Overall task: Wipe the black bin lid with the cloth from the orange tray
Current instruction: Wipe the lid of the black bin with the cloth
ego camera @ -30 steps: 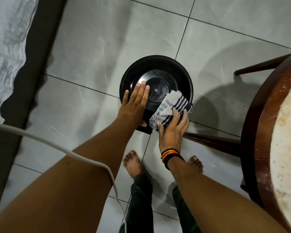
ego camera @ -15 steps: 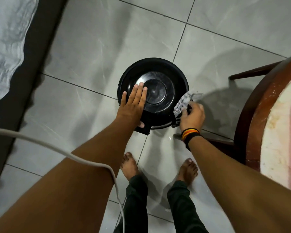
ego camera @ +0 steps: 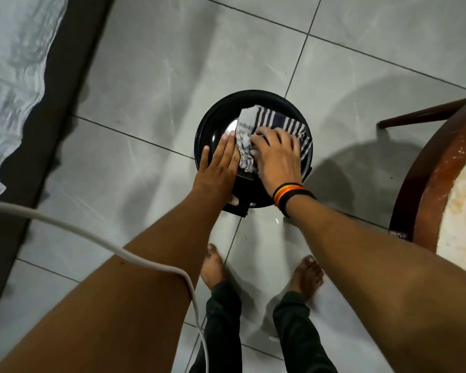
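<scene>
Tiled floor (ego camera: 172,76); left hand (ego camera: 217,165) flat steadies black bin lid (ego camera: 215,123), right hand (ego camera: 276,157) flat presses cloth (ego camera: 280,119), mid-wipe; next, sweep toward left hand

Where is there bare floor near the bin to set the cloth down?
Bare tiles lie left of the black bin lid, toward the dark strip, and beyond it. Crowded: left hand, right hand and cloth on the lid; table at its right; feet nearer.

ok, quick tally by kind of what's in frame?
Hands: 2, left hand, right hand
Bin lid: 1
Cloth: 1
Bare feet: 2, left foot, right foot
Cable: 1
Table: 1
Total: 8
</scene>
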